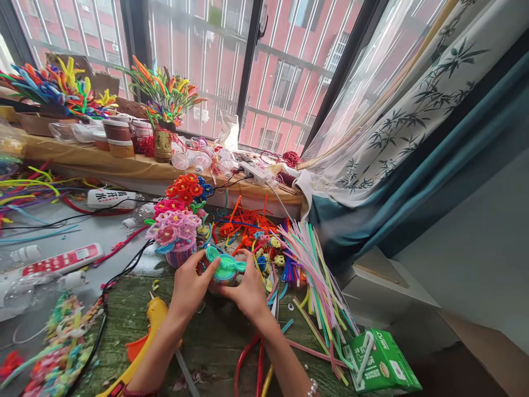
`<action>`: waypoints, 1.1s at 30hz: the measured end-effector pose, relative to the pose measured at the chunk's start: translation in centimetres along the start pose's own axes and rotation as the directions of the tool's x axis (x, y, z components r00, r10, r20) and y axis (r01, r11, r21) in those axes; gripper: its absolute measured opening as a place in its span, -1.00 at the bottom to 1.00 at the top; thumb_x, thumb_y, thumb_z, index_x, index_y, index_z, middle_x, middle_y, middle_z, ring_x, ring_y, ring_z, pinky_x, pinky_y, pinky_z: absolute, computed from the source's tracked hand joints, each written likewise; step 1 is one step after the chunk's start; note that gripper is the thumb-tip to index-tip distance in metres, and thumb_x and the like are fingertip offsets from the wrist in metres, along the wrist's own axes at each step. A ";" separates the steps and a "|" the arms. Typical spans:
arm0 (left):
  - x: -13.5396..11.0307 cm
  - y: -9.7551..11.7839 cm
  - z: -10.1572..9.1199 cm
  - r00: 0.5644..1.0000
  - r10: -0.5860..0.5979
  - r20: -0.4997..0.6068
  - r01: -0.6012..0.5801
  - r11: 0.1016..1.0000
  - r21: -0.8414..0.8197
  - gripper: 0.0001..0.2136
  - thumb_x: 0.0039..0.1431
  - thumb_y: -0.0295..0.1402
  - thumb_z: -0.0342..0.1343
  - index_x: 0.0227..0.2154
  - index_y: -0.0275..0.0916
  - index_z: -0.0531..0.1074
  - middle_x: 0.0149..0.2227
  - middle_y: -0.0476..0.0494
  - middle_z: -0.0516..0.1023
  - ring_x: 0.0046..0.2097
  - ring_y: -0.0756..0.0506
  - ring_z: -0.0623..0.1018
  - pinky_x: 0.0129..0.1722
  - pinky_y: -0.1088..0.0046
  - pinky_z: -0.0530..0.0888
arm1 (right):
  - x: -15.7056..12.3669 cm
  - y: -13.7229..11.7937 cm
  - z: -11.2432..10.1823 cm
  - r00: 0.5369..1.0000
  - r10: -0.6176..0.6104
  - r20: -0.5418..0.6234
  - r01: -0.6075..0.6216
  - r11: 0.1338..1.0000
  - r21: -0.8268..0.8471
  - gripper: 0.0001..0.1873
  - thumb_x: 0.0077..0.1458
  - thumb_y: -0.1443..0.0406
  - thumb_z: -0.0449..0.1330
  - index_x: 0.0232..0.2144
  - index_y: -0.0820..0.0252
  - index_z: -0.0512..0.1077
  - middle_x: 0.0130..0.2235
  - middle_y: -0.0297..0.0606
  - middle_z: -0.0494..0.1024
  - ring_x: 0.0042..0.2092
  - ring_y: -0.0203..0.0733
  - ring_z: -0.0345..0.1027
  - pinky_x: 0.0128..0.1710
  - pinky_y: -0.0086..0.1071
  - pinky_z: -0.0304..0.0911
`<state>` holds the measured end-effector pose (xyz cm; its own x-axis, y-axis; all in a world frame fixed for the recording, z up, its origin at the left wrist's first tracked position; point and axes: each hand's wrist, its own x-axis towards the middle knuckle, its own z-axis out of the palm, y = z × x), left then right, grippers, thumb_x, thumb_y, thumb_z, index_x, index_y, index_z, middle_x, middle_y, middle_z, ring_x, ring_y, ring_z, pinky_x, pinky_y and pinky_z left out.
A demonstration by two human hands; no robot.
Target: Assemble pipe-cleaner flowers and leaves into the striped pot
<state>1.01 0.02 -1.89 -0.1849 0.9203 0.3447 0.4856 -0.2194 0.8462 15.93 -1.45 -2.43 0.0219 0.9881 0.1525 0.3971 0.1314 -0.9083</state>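
Observation:
My left hand (190, 286) and my right hand (251, 289) hold a turquoise pipe-cleaner piece (226, 266) between them. It is coiled in the middle, with a loop toward each hand. Fingers and thumbs of both hands close round its sides, and what lies beneath it is mostly hidden. Just behind my left hand stands a striped pot of pipe-cleaner flowers (177, 226) in pink, red and blue. A yellow glue gun (156, 315) lies by my left forearm. Scissors (260, 361) with red handles lie partly under my right forearm.
Loose pipe-cleaner flowers (248, 234) and a bundle of pastel pipe cleaners (316, 275) lie to the right, near a green box (382, 364). A black cable (103, 309), a power strip (61, 262) and plastic bottles (111, 198) are at left. Pipe-cleaner bouquets (165, 94) stand on the sill.

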 end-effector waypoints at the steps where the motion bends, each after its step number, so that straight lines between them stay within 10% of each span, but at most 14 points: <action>1: 0.0 -0.1 0.0 1.000 0.002 0.007 -0.002 1.000 -0.006 -0.53 0.05 0.14 0.04 -0.37 -0.20 0.53 -0.47 -0.08 0.58 -0.46 -0.10 0.47 -0.41 0.40 0.37 | 0.0 0.2 0.0 1.000 -0.008 -0.011 0.008 0.999 0.041 -0.07 -0.33 0.33 0.53 0.10 0.12 0.20 -0.06 -0.18 0.58 -0.07 0.02 0.54 -0.04 -0.23 0.38; 7: 0.0 -0.4 0.2 0.999 0.012 0.036 -0.012 1.000 -0.024 -0.55 0.08 0.13 0.03 -0.43 -0.20 0.51 -0.51 -0.06 0.53 -0.47 -0.09 0.43 -0.43 0.41 0.35 | -0.1 1.7 0.2 1.000 -0.012 0.011 0.009 0.958 0.286 0.12 -0.33 0.25 0.56 0.22 0.08 0.07 0.04 -0.11 0.58 0.03 0.01 0.53 0.10 -0.19 0.35; 16: 0.1 -0.6 0.3 0.998 0.003 0.068 0.000 0.999 -0.038 -0.57 0.07 0.09 0.02 -0.37 -0.20 0.51 -0.44 -0.09 0.57 -0.42 -0.12 0.47 -0.37 0.38 0.38 | 0.2 2.5 0.1 0.999 0.000 0.050 -0.013 0.967 0.253 -0.14 -0.39 0.24 0.53 0.01 0.14 0.30 -0.05 -0.14 0.61 -0.08 0.03 0.53 0.01 -0.17 0.37; 33: 0.0 -0.4 0.4 0.996 -0.050 0.078 0.049 0.999 0.013 -0.54 0.06 0.11 0.01 -0.37 -0.21 0.51 -0.47 -0.07 0.55 -0.42 -0.11 0.45 -0.38 0.39 0.36 | 0.1 3.6 -0.9 0.994 -0.091 0.055 0.075 0.966 0.247 0.06 -0.30 0.16 0.55 0.21 0.07 0.15 0.08 -0.12 0.52 0.07 0.03 0.45 0.13 -0.13 0.30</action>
<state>1.11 0.25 -2.41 -0.1420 0.9525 0.2693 0.4867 -0.1698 0.8569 18.16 -0.96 -5.37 -0.0652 0.9749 0.2127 0.1585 0.2206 -0.9624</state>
